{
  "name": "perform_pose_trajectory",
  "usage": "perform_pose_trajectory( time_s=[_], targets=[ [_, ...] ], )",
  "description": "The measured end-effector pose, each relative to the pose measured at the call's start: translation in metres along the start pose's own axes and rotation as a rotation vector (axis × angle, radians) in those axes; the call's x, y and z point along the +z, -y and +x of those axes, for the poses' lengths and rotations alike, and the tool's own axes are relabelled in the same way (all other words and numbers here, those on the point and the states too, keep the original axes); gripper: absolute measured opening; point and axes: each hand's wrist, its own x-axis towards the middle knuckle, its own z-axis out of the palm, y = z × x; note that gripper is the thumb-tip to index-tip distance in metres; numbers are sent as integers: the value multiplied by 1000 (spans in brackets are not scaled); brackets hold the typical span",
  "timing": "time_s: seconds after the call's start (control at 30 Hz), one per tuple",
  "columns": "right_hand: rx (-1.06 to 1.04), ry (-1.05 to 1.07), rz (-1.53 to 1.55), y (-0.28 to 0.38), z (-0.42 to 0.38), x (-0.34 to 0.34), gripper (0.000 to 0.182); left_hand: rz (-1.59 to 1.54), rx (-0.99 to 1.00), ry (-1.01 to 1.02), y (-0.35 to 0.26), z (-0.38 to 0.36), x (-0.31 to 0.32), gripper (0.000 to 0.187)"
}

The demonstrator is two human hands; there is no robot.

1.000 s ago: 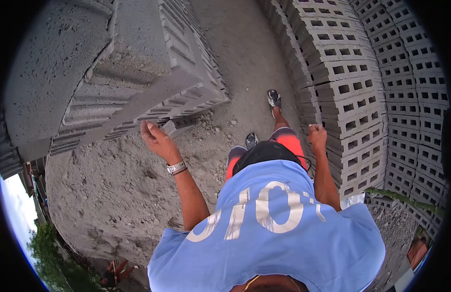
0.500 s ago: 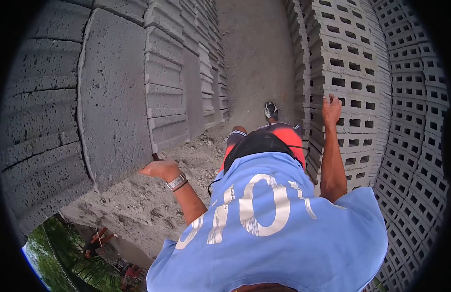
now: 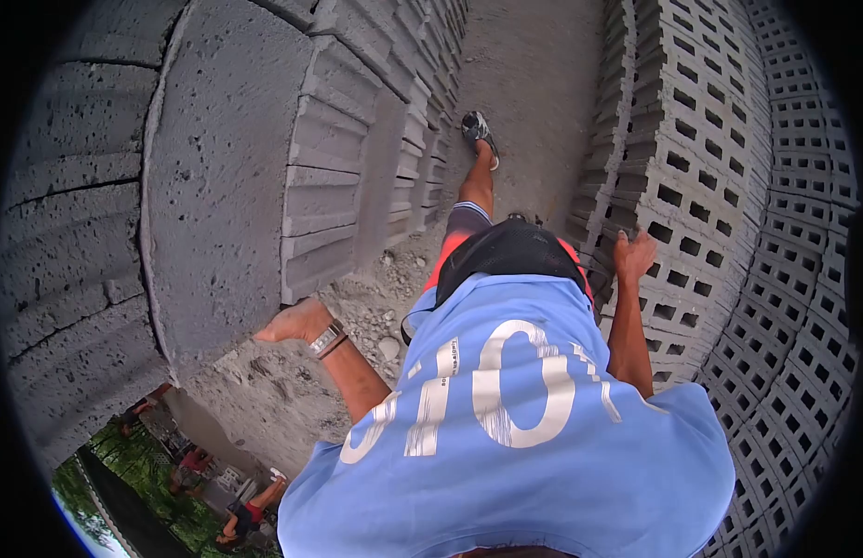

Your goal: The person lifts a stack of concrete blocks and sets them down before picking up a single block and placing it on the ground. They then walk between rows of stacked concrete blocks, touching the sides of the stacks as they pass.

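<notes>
Head view, looking straight down over the person's blue shirt (image 3: 515, 437) with its white numerals. They stand in a sandy lane (image 3: 534, 74) between two stacks of concrete blocks.

Left hand (image 3: 296, 323), with a wristwatch (image 3: 326, 339) on the wrist: palm turned up under the lower corner of a large grey concrete block (image 3: 222, 177), fingers tucked beneath its edge and partly hidden. It reads as a supporting grip from below, not a full clasp. The block sits on edge, its broad pitted face toward the camera, touching the ribbed blocks of the left stack (image 3: 357, 158) behind it.

Right hand (image 3: 633, 256): raised beside the stack of hollow blocks (image 3: 729, 186) on the right, fingers loosely curled, nothing in it. It is just beside the block faces; whether it touches them I cannot tell.

Change over the last second: the left hand was free in the air, away from the blocks; half a second ago it reached the block's lower edge, and now it is seated under that corner. The right hand has dropped from higher on the hollow stack. One foot (image 3: 478, 126) has moved further ahead down the lane. My reading: the block's weight is being taken on the left hand, and the body is already shifting with it.

Bottom left, past the sand: greenery and other people (image 3: 250, 511), small and well apart.
</notes>
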Motion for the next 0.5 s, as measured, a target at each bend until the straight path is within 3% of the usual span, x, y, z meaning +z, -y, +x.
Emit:
perform_pose_trajectory(
  time_s=[0.4,0.5],
  targets=[
    [-76,111,41,-14,25,-9,44,-69,-35,-66,-17,-18,27,67],
    [23,255,185,-28,37,-4,46,-83,-66,-91,-21,-19,29,67]
  ],
)
